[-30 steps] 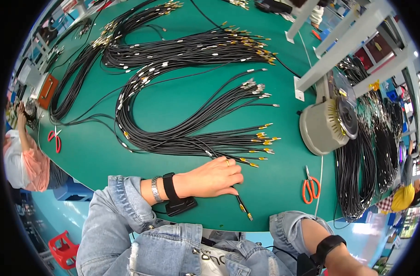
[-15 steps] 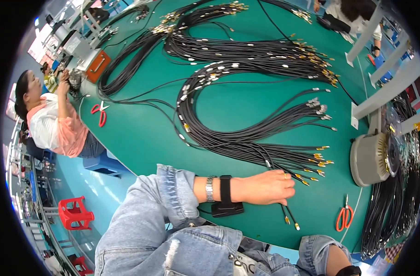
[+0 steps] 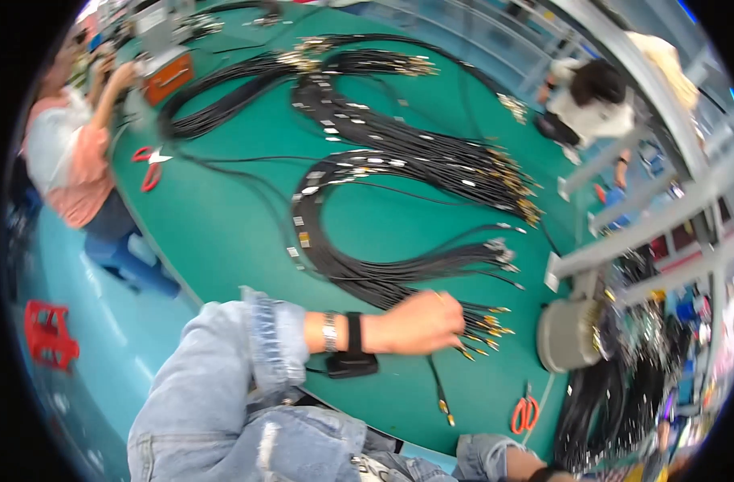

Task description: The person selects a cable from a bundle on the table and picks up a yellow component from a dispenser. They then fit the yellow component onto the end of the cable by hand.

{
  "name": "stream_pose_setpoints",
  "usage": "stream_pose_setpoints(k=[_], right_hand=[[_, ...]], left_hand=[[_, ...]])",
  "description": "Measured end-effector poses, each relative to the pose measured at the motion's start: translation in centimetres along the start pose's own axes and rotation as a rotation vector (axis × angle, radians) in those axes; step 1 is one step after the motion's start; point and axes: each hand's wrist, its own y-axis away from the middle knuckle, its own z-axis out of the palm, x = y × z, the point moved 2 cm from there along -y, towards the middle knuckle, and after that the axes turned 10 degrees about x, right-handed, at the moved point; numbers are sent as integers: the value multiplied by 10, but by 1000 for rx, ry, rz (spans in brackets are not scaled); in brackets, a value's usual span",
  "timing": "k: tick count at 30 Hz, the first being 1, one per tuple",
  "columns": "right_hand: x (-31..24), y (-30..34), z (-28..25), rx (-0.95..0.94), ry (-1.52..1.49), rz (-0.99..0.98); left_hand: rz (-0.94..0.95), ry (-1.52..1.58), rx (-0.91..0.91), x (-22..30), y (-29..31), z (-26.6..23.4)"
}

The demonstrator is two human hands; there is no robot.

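Note:
My left hand (image 3: 419,323), with a metal watch and a black strap at its wrist, reaches over the green table with its fingers closed. A black cable (image 3: 435,377) hangs out below the fingers, its brass-coloured tip pointing toward me; how many cables are in the grip is hidden. Beside and behind the hand curves a U-shaped bundle of black cables (image 3: 309,233) with white labels and metal connectors at its ends. Of my right arm only the forearm (image 3: 528,463) shows at the lower edge; the hand is out of sight.
Another cable bundle (image 3: 431,153) lies farther back. Red-handled scissors (image 3: 525,414) rest at the near right, a second pair (image 3: 150,167) at the far left. A grey round-bodied device (image 3: 564,336) and metal frame posts stand right. Co-workers sit at left and far right.
The head view has swung, shifting the table scene leftward, with some blur. My left hand stays closed near the bundle; two hanging cable ends showed before, one shows clearly now.

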Motion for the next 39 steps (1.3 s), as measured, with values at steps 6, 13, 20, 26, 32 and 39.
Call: stream_pose_setpoints(k=[6,13,20,26,32,39], right_hand=[[53,9,-75,527,-48,615],[57,66,-216,591,833,960],[48,108,-239,701,880,1172],[64,113,-213,708,968,1376],[76,114,-209,648,1037,1426],[74,121,-213,810,767,1369]], left_hand=[[-226,-356,193,-48,-8,-29],[-244,-356,181,-44,-15,-23],[-246,-378,192,-46,-8,-25],[-246,-377,168,-42,-10,-26],[-257,-371,168,-43,-15,-24],[-264,-400,158,-43,-17,-22]])
